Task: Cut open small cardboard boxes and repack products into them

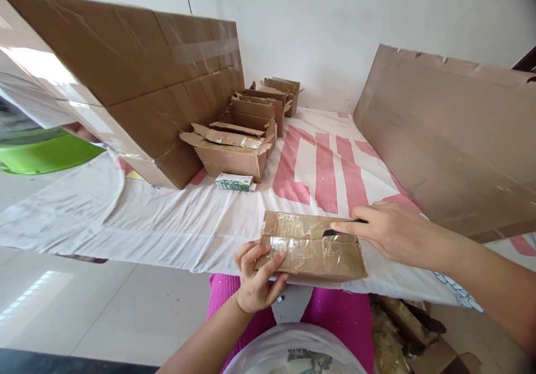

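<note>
A small taped box (312,245) lies flat at the near edge of the worktop (176,223), its long side running left to right. The left hand (256,279) grips its left end. The right hand (387,231) holds a dark blade (335,232), tip pointing left on the box top.

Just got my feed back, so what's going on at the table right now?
A person is working on a small taped cardboard box at the near edge of a table covered with a white and red sheet. The left hand grips the box's near left corner, while the right hand presses a dark blade against the tape on top. Further back stands a row of opened small boxes, with a small green and white carton in front. Large cardboard boxes flank both sides.
</note>
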Demonstrator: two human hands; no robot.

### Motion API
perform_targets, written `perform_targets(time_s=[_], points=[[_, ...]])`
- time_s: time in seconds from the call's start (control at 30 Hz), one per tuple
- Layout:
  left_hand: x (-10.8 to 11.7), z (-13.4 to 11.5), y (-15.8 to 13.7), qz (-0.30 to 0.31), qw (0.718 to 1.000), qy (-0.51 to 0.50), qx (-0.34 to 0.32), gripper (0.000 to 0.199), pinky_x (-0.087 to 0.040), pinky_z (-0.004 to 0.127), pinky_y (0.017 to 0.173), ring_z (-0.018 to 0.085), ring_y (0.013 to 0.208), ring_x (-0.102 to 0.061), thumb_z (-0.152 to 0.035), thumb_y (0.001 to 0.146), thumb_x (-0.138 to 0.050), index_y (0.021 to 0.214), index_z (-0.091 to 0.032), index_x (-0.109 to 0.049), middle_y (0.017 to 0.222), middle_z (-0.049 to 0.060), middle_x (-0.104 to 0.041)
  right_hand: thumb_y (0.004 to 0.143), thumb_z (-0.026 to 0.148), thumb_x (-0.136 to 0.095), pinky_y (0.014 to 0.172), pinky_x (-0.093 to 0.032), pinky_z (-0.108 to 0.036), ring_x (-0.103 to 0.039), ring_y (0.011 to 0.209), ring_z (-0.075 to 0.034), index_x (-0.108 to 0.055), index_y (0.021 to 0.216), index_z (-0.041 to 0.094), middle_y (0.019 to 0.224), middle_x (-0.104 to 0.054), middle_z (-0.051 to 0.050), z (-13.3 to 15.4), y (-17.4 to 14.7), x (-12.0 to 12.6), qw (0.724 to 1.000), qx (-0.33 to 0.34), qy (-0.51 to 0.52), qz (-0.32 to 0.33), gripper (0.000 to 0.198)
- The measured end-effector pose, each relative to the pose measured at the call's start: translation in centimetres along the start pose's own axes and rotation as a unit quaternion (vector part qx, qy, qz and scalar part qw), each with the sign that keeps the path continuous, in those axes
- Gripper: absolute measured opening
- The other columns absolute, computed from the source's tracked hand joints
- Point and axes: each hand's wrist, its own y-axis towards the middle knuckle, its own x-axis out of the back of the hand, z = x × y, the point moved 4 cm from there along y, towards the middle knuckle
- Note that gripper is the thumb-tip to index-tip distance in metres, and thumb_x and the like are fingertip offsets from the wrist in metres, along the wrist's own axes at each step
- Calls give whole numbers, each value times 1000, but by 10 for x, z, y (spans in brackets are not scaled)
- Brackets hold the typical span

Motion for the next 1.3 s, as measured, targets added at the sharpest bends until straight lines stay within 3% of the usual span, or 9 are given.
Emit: perform_targets(time_s=[0.2,0.43,0.6,0.77,1.07,1.3], points=[[2,-2,1,4,1000,12,-1,29,-44,46,89,29,107,-45,-31,83,-59,111,-25,-63,103,9,-48,83,-1,-46,58,-36,-25,-54,66,-13,-52,134,36,89,-63,-1,7,16,-12,998,37,42,17,63],[2,-1,0,10,1000,14,-6,23,-41,50,90,30,107,-44,-32,85,-58,106,-23,-64,103,10,-49,73,-10,-46,54,-29,-24,-53,59,-10,-62,123,35,80,-63,2,1,7,5,997,8,32,65,69],[2,0,0,9,1000,8,3,26,-42,49,91,29,108,-44,-30,84,-59,108,-25,-63,103,9,-48,70,-9,-48,53,-24,-26,-47,54,-11,-68,111,32,71,-57,2,2,3,4,995,18,3,96,61],[2,0,1,5,1000,-16,13,25,-43,49,90,29,108,-43,-28,81,-60,106,-24,-63,103,9,-47,71,-10,-47,57,-27,-26,-44,57,-11,-59,125,39,76,-56,2,-7,-5,2,997,8,-3,76,73],[3,-2,3,0,1000,-24,14,22,-43,48,90,30,111,-43,-27,81,-60,102,-23,-65,104,9,-46,86,3,-48,61,-38,-26,-55,69,-13,-51,136,36,89,-61,-1,5,6,-21,998,-1,66,22,59],[3,-1,1,20,1000,-10,16,24,-44,50,91,31,114,-44,-26,82,-61,106,-24,-62,105,9,-47,75,-2,-54,54,-37,-24,-60,64,-14,-64,121,39,80,-65,0,-15,-14,-6,983,-49,126,125,62]])
